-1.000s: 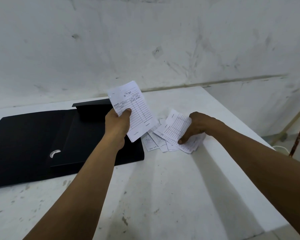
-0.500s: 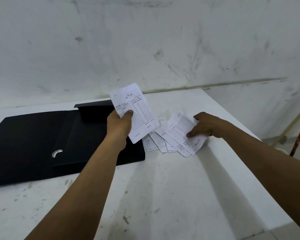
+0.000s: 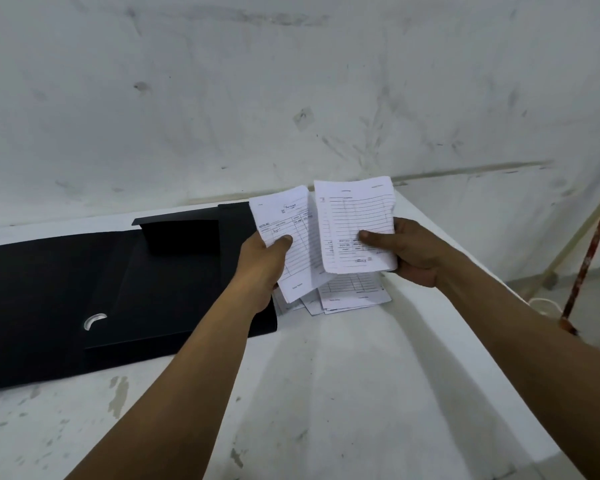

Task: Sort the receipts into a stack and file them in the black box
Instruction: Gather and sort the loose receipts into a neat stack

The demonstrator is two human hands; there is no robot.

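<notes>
My left hand [image 3: 262, 268] grips a white ruled receipt stack [image 3: 291, 237], held upright over the right edge of the black box [image 3: 160, 289]. My right hand [image 3: 407, 251] pinches another receipt [image 3: 355, 216] by its lower part, lifted off the table and held right beside the left one, their edges overlapping. Under both hands a small loose pile of receipts [image 3: 350, 292] lies on the white table [image 3: 326, 393], just right of the box. The black box lies open and flat, its flap raised at the back.
A scuffed white wall rises right behind the table. The table's right edge runs diagonally under my right forearm. Beyond it stand a reddish pole [image 3: 589, 247] and a pale wooden slat [image 3: 568, 244] on the floor.
My right hand picked a receipt off the loose pile and raised it beside the one in my left hand. My left hand stayed nearly still.
</notes>
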